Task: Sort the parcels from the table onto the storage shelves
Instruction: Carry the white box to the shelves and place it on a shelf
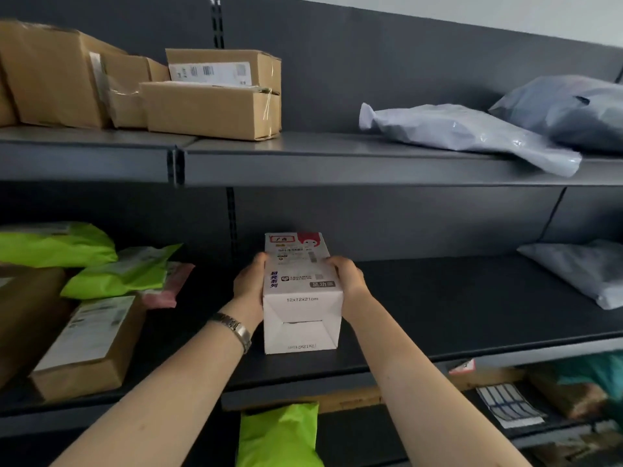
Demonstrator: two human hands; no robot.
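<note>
Both hands, left hand [249, 284] and right hand [349, 276], are gripping the white box [300, 291] by its sides, setting it on the middle shelf [438, 298], so next they're probably just letting go.

A pale wall [505, 15] shows in the top right corner. A dark slotted metal strip [217, 21] runs upright near the top centre. A silver link watch [232, 326] sits left of centre. Low on the right, a red-and-white tag [462, 365] is near a sheet of blue-lined stickers [509, 404], lying flat.
</note>
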